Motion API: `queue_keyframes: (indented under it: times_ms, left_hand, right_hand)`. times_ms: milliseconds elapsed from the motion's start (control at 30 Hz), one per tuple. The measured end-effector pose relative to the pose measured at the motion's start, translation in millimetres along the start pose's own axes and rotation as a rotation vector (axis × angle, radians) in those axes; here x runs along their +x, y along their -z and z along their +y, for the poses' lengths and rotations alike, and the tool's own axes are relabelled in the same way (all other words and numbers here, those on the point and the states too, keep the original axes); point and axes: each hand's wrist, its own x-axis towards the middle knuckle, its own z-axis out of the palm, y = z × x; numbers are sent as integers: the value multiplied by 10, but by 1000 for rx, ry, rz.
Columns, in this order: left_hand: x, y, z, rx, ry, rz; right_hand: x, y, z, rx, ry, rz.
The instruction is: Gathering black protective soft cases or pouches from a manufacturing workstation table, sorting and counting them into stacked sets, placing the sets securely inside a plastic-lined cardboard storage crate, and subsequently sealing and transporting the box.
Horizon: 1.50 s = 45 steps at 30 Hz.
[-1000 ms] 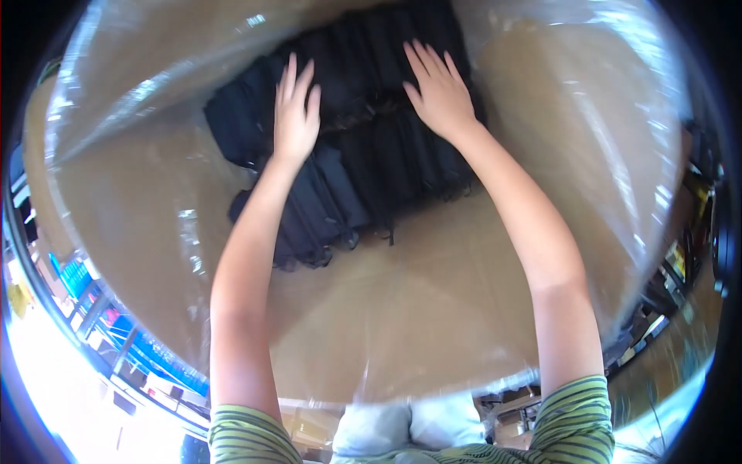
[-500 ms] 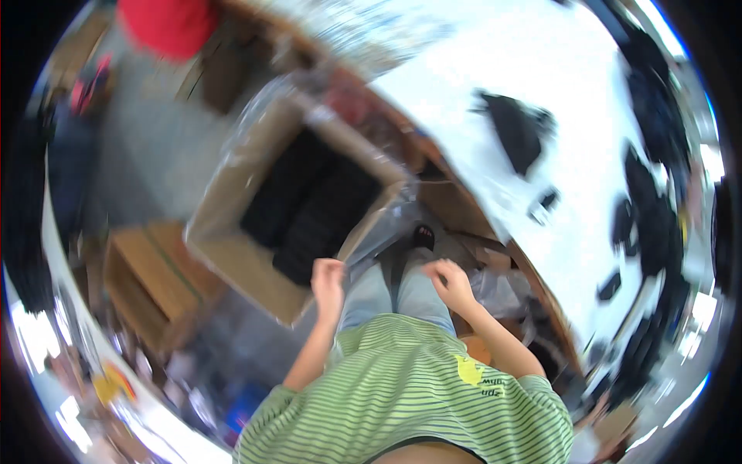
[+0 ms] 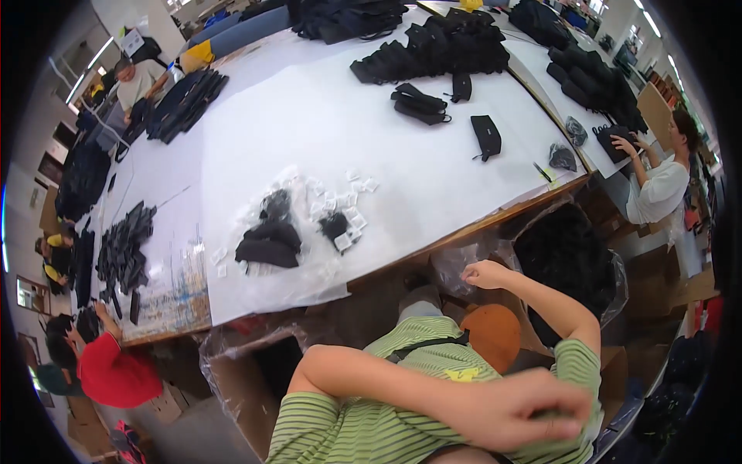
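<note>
I look down at my own green striped shirt (image 3: pixel 371 417). My left hand (image 3: pixel 525 410) lies across my chest at the lower right, motion-blurred, with nothing seen in it. My right hand (image 3: pixel 483 274) is raised in front of me with bent fingers on crumpled clear plastic (image 3: pixel 456 267) just under the table's edge. Beside it stands a plastic-lined cardboard box full of black pouches (image 3: pixel 568 255).
The white table (image 3: pixel 309 124) carries black pouches (image 3: pixel 267 243), small clear packets (image 3: pixel 344 209) and piles of black bags (image 3: pixel 456 42). Another lined box (image 3: pixel 247 379) stands at the left, a round orange seat (image 3: pixel 495 332) below me. A person in red (image 3: pixel 116 375) and a person in white (image 3: pixel 657 189) work nearby.
The view swung up from the box of black pouches to the table. Both hands left the box; my left arm now crosses my chest and my right hand is at the plastic.
</note>
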Motion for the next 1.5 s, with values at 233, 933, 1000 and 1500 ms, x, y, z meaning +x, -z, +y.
queue_keyframes:
  times_ms: [233,933,1000,1500]
  left_hand:
    - [423,1957,-213,397,171,60]
    - [-179,7309,-1354,97,294,1821]
    - [3,7390,-1298,76,281,1887]
    - [-639,4699,-1189,972,996,1684]
  right_hand:
    - [998,499,670,917,109,425]
    - [4280,3450,397,-284,199,980]
    - [4404,3540,468,-196,154,846]
    - [2285,1943,608,485,-87,796]
